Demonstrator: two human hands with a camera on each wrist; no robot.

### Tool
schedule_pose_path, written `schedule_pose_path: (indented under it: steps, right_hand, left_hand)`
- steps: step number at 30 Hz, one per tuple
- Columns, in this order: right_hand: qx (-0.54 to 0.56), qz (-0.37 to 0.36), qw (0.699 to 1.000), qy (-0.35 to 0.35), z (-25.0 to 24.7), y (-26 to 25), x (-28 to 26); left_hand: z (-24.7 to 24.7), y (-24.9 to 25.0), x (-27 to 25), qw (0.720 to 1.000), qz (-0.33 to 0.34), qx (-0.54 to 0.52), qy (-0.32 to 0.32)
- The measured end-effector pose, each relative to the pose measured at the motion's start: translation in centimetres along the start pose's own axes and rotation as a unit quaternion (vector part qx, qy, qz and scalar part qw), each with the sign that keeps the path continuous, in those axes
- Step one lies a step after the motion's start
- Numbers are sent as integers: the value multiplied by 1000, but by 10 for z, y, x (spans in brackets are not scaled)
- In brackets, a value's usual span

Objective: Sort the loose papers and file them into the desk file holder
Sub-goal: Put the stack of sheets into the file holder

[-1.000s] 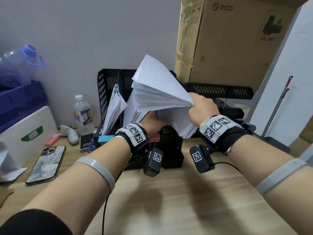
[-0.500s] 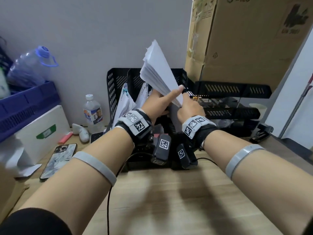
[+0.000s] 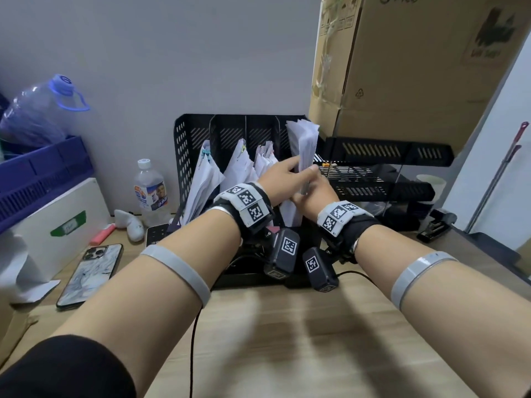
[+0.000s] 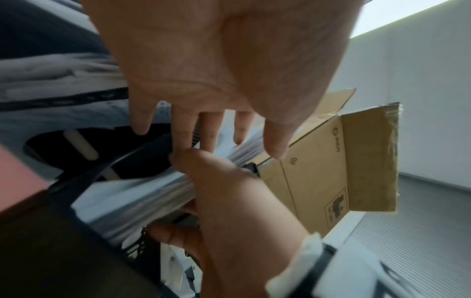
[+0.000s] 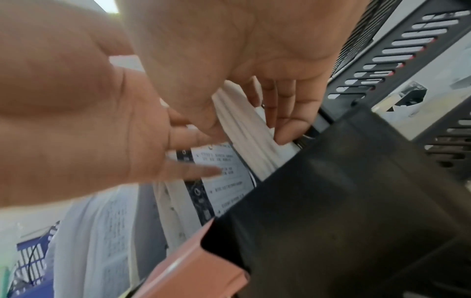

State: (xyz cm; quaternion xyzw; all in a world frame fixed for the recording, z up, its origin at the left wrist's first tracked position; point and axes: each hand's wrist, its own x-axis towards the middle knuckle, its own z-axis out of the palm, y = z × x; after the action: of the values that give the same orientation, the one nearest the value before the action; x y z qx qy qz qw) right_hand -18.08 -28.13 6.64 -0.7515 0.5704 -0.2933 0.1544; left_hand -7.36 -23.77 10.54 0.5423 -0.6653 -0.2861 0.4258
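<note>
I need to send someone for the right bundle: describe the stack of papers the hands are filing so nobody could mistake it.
Find the black mesh file holder against the wall, left of the cardboard box. The stack of papers stands in its rightmost slot, between the left hand and right hand. It stands taller and more upright than the bundles slumped in the other slots.

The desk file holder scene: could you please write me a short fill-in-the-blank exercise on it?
1. The paper stack stands in the file holder's ____most slot.
2. The right hand ____ the stack.
3. The phone lies ____ of the holder.
4. The cardboard box sits on a black ____.

Missing: right; grips; left; tray
</note>
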Motion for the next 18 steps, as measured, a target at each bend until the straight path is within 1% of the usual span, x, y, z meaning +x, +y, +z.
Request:
schedule_pose_path:
  steps: [4, 6, 7, 10, 13, 16, 18]
  right_hand:
    - [65, 20, 997, 37, -10, 12, -4]
    - [79, 19, 996, 46, -12, 16, -7]
    - [78, 14, 996, 40, -11, 17, -7]
    - [70, 34, 997, -8, -10, 17, -11]
    - [101, 48, 994, 0, -12, 21, -14]
    - [170, 57, 984, 10, -20, 16, -28]
    - [199, 43, 979, 26, -31, 11, -35]
  left_hand:
    - [1, -14, -3, 998, -47, -47, 11]
    - [1, -14, -8, 997, -52, -64, 3]
    - [1, -16, -8, 996, -47, -77, 7]
    - [4, -20, -14, 994, -42, -97, 21]
    - [5, -28, -23, 989, -65, -133, 26]
    - [1, -36, -39, 964, -94, -246, 40]
    - [-4, -41, -51, 942, -113, -313, 49]
